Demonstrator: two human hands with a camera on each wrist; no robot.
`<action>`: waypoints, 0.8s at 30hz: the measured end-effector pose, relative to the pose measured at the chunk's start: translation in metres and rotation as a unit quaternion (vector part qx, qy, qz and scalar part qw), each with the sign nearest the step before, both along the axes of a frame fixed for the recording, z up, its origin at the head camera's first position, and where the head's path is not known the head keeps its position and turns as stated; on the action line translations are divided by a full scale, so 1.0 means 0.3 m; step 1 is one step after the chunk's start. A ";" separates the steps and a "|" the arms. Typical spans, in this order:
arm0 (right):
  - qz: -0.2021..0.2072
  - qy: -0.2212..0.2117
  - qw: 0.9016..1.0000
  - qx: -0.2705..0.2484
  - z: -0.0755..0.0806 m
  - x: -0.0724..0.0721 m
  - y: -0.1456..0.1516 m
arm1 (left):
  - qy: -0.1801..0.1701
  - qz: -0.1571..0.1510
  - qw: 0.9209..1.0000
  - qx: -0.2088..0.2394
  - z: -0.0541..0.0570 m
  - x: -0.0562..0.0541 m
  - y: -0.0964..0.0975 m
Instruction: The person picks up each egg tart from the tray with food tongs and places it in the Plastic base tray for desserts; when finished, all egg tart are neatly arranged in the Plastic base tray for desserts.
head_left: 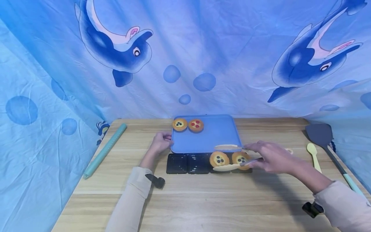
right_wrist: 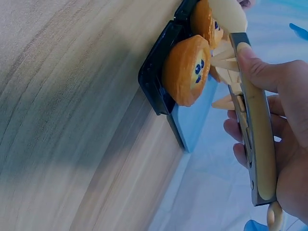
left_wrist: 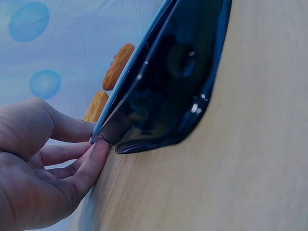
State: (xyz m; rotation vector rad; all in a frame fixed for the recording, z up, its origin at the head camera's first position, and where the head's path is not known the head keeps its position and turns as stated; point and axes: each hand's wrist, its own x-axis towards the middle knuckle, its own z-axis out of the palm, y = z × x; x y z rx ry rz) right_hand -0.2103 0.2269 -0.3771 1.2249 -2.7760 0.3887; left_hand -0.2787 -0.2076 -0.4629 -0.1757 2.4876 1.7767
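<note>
1. Head view: Your right hand (head_left: 273, 158) holds the tongs (head_left: 226, 168), which run roughly left to right with their tips apart. The inner tart (head_left: 219, 159), in the third well from the left of the black box (head_left: 177, 163), lies leftward of your right fingers and appears between the tong tips; contact cannot be confirmed. The tart is round, so only the tongs give a long axis. The end tart (head_left: 240, 157), in the last well, sits closer to your fingers, partly behind one tong arm. Your right hand is the nearer; your left hand (head_left: 161, 142) is at the left edge of the blue tray (head_left: 208, 138).

2. Left wrist view: Your thumb and a finger pinch the blue tray at its corner, just beside the black box. The inner tart cannot be made out.

3. Right wrist view: Your right fingers wrap the tongs, thumb along one arm. The inner tart lies beyond the end tart, near a tong tip and clear of your fingers. In my judgement, a sound grip depends on both tips straddling the inner tart alone.
</note>
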 end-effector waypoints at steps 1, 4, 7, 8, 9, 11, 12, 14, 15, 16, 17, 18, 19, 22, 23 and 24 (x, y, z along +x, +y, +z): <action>-0.003 -0.005 1.000 -0.004 0.002 0.001 0.002 | 0.000 -0.001 1.000 -0.001 0.001 0.001 0.000; -0.011 -0.013 1.000 -0.014 0.006 0.003 0.009 | -0.004 -0.001 1.000 0.004 0.003 0.002 0.002; -0.013 -0.017 1.000 -0.021 0.013 0.007 0.017 | -0.006 -0.001 1.000 0.007 0.002 0.000 0.002; -0.013 -0.018 0.999 -0.023 0.014 0.008 0.019 | -0.007 -0.001 1.000 0.009 0.002 0.000 0.002; -0.014 -0.019 0.999 -0.024 0.016 0.009 0.020 | -0.007 0.000 1.000 0.010 0.003 0.000 0.002; -0.016 -0.024 0.999 -0.027 0.022 0.012 0.023 | -0.008 0.002 1.000 0.010 0.002 0.001 0.000; -0.017 -0.026 0.999 -0.028 0.024 0.012 0.023 | -0.009 0.003 1.000 0.013 0.002 0.001 0.000; -0.021 -0.028 0.999 -0.029 0.030 0.012 0.026 | -0.008 0.006 1.000 0.019 0.003 0.001 0.001; -0.023 -0.029 0.999 -0.030 0.033 0.012 0.028 | -0.008 0.006 1.000 0.021 0.003 0.001 0.002; -0.024 -0.029 0.999 -0.032 0.037 0.011 0.029 | -0.007 0.006 1.000 0.023 0.003 0.001 0.003; -0.025 -0.030 0.999 -0.034 0.041 0.010 0.030 | -0.006 0.007 1.000 0.023 0.003 0.001 0.004; -0.026 -0.031 0.999 -0.036 0.044 0.008 0.032 | -0.005 0.007 1.000 0.023 0.003 0.001 0.004; -0.027 -0.030 0.999 -0.036 0.048 0.007 0.033 | -0.003 0.008 1.000 0.021 0.003 0.001 0.004; -0.033 -0.030 0.998 -0.037 0.058 0.002 0.038 | -0.006 0.007 1.000 0.024 0.003 0.002 0.006; -0.035 -0.030 0.998 -0.036 0.062 0.001 0.040 | -0.006 0.007 1.000 0.025 0.003 0.002 0.005; -0.038 -0.029 0.998 -0.035 0.066 -0.001 0.042 | -0.007 0.006 1.000 0.027 0.003 0.003 0.005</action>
